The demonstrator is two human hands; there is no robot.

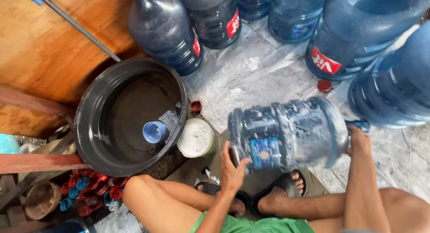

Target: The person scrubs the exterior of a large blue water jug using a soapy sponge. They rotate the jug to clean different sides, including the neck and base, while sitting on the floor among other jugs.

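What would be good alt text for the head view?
A seated person holds a large blue water jug sideways, left hand at its base, right hand at its neck. Beside it sits a black basin holding a small blue cup.

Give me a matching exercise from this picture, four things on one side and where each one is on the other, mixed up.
Things:
1. soapy water jug
2. blue cup
3. red cap
4. left hand

Places:
A. inside the black basin
B. on the jug's base end
C. held sideways above the feet
D. on the floor between upright jugs

Pairs: 1-C, 2-A, 3-D, 4-B
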